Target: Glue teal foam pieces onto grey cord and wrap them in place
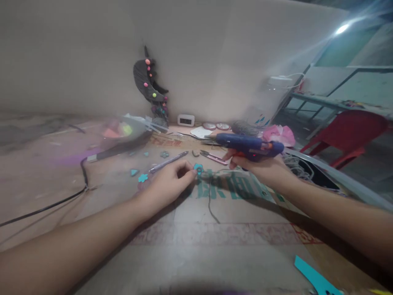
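Observation:
My right hand (pixel 260 166) is closed round the grip of a blue glue gun (pixel 248 145) whose nozzle points left, a little above the cardboard sheet (pixel 233 233). My left hand (pixel 170 180) pinches a small teal foam flower (pixel 198 168) at its fingertips, low over the cardboard. A thin dark wire (pixel 211 205) trails from the flower toward me. Loose teal foam shapes (pixel 143 178) lie just left of my left hand, next to a purple pen (pixel 168 162).
Pink-handled scissors (pixel 213 157) lie beyond the flower. A black cable (pixel 61 200) runs across the floor at left. A dark feathered ornament (pixel 150 88) leans on the wall, with a small white clock (pixel 186 120) beside it. A red plastic chair (pixel 353 135) stands at right. A teal foam strip (pixel 313 278) lies near me.

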### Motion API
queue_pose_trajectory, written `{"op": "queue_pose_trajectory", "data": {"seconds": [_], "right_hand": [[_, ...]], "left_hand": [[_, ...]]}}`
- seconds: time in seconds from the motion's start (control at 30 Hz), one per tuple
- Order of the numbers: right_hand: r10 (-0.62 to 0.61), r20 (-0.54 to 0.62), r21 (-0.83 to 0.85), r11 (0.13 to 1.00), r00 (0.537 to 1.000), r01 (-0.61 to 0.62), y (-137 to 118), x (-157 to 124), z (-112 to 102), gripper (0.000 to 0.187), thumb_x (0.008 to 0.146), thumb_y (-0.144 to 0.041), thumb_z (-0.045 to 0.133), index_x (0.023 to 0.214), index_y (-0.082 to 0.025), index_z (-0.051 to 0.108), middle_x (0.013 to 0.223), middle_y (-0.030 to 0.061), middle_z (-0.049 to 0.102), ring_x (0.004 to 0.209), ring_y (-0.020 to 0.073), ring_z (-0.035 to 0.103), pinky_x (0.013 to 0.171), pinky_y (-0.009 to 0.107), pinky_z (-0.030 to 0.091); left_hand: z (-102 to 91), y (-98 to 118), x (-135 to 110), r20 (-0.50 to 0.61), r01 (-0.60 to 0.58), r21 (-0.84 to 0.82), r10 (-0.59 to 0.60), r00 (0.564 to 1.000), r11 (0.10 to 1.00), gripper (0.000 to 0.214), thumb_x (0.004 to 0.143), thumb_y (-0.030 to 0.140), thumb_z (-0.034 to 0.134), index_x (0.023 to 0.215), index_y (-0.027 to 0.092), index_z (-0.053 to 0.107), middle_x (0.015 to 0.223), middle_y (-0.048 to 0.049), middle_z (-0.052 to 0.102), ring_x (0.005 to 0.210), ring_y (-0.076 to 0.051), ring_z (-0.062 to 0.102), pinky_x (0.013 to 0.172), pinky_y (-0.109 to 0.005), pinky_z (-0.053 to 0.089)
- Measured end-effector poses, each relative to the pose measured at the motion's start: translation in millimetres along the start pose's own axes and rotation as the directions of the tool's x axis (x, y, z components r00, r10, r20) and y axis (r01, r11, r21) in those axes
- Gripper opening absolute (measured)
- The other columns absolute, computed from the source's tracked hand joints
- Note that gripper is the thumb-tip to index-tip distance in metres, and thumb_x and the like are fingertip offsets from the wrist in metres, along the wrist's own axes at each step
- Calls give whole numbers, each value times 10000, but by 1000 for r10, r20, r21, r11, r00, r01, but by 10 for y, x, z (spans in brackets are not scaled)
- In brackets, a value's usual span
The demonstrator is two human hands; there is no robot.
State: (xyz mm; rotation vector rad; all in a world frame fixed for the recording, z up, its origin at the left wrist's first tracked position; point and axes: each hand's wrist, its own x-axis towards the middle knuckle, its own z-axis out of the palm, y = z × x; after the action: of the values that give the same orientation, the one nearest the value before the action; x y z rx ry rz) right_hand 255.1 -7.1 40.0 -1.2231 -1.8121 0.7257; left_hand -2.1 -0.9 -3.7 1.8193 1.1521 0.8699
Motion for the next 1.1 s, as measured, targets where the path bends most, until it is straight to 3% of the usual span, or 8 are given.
{"op": "queue_pose_trajectory", "data": {"seconds": [0.07,0.23,0.37,0.5,0.7,1.1], "right_hand": [[34,38,-25,999,999,-33,77,-103,37,240,850,-457,686,888,-221,709,852,45,760,746,201,703,776,365,577],[44,-2,-203,978,999,-43,244,-188,69,296,817,-543,673,776,-251,703,787,40,744,784,254,703,784,397,565],[-16,80,-156,987,997,28,257,-230,85,329,795,-598,718,830,-273,750,849,48,768,797,259,714,721,364,569],[-21,111,-197,980,994,43,230,-258,108,278,797,-527,757,800,-250,732,774,37,727,715,217,677,636,333,533],[10,69,-225,974,998,6,218,-251,127,294,784,-515,738,710,-248,639,686,17,651,640,197,594,571,327,478],[37,46,-195,980,998,-27,247,-243,158,287,762,-501,764,710,-249,636,660,25,631,594,194,549,526,337,440]], "left_hand": [[-7,-16,0,-8,4,13,-4,1000,1000,259,913,404,559,741,212,543,715,29,577,715,-168,541,671,-302,376],[-25,-55,-4,-39,4,32,-2,999,999,239,922,381,554,748,217,546,735,33,587,739,-169,552,682,-305,381],[-26,-55,-5,-57,-1,48,4,998,999,224,915,377,558,756,220,565,739,31,591,733,-170,551,684,-312,386],[-24,-24,-16,-52,-13,69,17,998,998,217,910,366,553,753,216,561,732,28,589,731,-175,552,694,-318,393],[-26,20,-35,-45,-23,76,27,999,997,212,911,353,547,752,212,555,741,24,593,745,-180,554,700,-318,392],[-21,-28,-12,-61,-41,94,47,997,995,226,916,377,552,756,216,559,742,19,596,731,-182,539,694,-326,378]]}}
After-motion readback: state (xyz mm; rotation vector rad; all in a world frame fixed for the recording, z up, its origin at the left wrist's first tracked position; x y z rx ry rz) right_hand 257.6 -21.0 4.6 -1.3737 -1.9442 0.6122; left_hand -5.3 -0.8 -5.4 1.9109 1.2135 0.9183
